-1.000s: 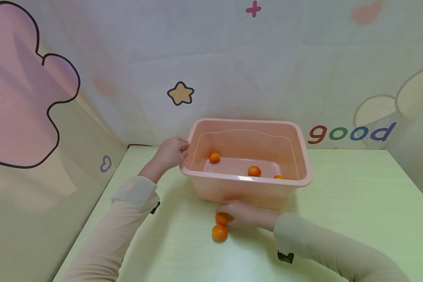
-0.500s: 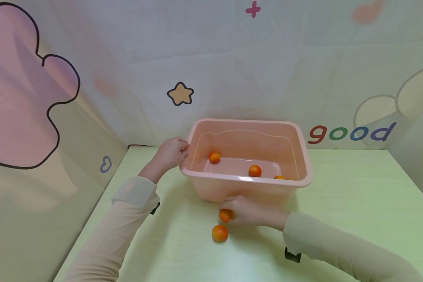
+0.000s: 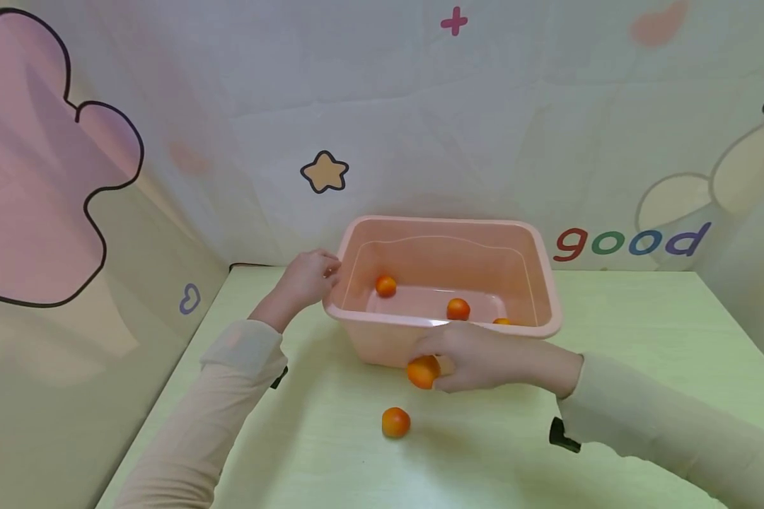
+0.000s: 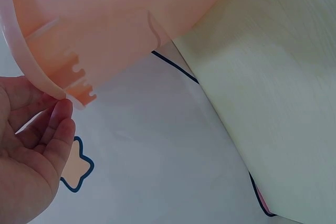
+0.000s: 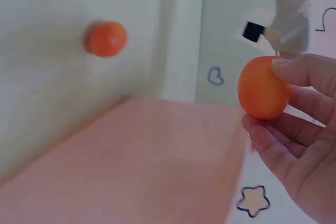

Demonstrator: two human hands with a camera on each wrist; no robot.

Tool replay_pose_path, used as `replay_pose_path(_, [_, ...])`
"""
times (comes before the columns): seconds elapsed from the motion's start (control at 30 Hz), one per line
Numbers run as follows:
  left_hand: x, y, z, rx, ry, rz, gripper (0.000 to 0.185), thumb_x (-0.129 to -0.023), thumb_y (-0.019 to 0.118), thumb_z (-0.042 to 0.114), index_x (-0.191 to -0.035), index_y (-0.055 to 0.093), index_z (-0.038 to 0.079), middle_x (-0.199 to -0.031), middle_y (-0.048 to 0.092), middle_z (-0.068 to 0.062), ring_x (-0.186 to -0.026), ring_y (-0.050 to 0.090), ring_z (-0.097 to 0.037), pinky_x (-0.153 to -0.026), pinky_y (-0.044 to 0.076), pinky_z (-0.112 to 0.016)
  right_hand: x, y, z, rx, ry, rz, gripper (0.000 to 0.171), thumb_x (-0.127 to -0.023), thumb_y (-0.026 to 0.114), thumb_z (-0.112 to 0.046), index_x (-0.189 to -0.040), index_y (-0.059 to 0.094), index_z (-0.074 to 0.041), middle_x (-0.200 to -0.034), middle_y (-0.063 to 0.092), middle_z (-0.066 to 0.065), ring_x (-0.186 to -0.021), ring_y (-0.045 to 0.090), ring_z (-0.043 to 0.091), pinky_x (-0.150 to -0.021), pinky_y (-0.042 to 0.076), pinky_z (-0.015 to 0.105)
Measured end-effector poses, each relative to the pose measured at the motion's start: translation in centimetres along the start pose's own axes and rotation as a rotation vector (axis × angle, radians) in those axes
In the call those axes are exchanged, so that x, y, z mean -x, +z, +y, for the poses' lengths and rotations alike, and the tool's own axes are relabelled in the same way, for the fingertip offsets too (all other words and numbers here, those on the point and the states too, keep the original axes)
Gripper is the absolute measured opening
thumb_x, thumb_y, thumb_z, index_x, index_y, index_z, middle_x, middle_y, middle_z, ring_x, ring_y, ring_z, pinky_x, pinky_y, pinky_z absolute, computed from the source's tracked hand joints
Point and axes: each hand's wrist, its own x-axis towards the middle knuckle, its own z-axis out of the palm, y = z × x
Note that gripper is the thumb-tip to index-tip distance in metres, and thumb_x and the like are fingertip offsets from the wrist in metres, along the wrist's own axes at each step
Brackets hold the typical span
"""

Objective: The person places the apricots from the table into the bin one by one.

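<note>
In the head view my right hand (image 3: 477, 357) holds a small round orange (image 3: 423, 372) in front of the pink plastic tub's (image 3: 382, 339) near wall. Thumb and fingers grip that orange (image 5: 264, 87) from two sides in the right wrist view. My left hand (image 3: 308, 278) is at the tub's left end, and in the left wrist view its fingers (image 4: 63, 114) pinch the rim (image 4: 37, 72). A second orange (image 3: 396, 423) lies on the table before the tub. Inside the tub are an orange (image 3: 385, 285) at the left, another (image 3: 458, 309) near the middle, and one (image 3: 501, 322) mostly hidden behind the front rim.
The tub stands on a pale green table (image 3: 637, 367), near its back edge. Behind rises a printed backdrop (image 3: 458, 141) with a star and coloured letters. A side wall (image 3: 134, 304) borders the table on the left.
My right hand has lifted one orange away from the other on the table and moved it up and to the right, against the tub's front in view. The left hand keeps its place.
</note>
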Motion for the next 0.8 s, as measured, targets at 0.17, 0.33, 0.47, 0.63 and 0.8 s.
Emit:
replay_pose_path(0.17, [-0.1,0.1,-0.2,0.022,-0.023,-0.011,0.033,-0.086,0.056,0.015,-0.117,0.058,0.004,-0.120,0.052,-0.012,-0.106,0.051,-0.027,-0.088,0.047,-0.036,-0.1,-3.0,0.1,-0.011,-0.027,0.040,0.029,-0.073,0.063,-0.007,-0.101,0.062,-0.016,-0.093,0.060,-0.009,-0.083,0.051,0.007,-0.075,0.046,0.024])
replay_pose_path(0.33, [-0.1,0.1,-0.2,0.047,-0.042,-0.016,0.033,-0.086,0.056,0.015,-0.118,0.057,0.005,-0.121,0.052,-0.011,-0.106,0.051,-0.027,-0.087,0.048,-0.036,-0.6,-5.1,0.8,-0.045,-0.020,0.027,0.029,-0.074,0.063,-0.005,-0.101,0.062,-0.012,-0.088,0.059,-0.007,-0.080,0.051,0.009,-0.072,0.047,0.025])
replay_pose_path(0.47, [0.0,0.1,-0.1,0.041,-0.042,-0.013,0.033,-0.086,0.056,0.015,-0.117,0.058,0.005,-0.121,0.052,-0.012,-0.106,0.051,-0.027,-0.086,0.049,-0.036,-1.2,-6.4,1.9,-0.026,0.023,0.034,0.028,-0.073,0.063,-0.006,-0.100,0.063,-0.013,-0.084,0.057,-0.006,-0.079,0.050,0.011,-0.072,0.047,0.028])
replay_pose_path(0.63, [0.0,0.1,-0.1,0.018,-0.030,-0.009,0.033,-0.086,0.056,0.015,-0.117,0.058,0.004,-0.122,0.052,-0.011,-0.107,0.052,-0.027,-0.088,0.048,-0.036,-2.2,-7.6,3.6,-0.017,0.090,0.032,0.023,-0.072,0.061,-0.005,-0.094,0.063,-0.014,-0.078,0.056,-0.004,-0.075,0.049,0.013,-0.067,0.044,0.027])
replay_pose_path(0.8, [-0.1,0.1,-0.1,-0.010,-0.012,-0.007,0.034,-0.086,0.055,0.015,-0.118,0.056,0.004,-0.123,0.052,-0.012,-0.108,0.052,-0.027,-0.090,0.046,-0.037,-3.1,-8.5,5.6,-0.009,0.215,-0.025,0.027,-0.073,0.058,-0.004,-0.097,0.063,-0.015,-0.081,0.056,-0.001,-0.077,0.049,0.017,-0.068,0.040,0.027])
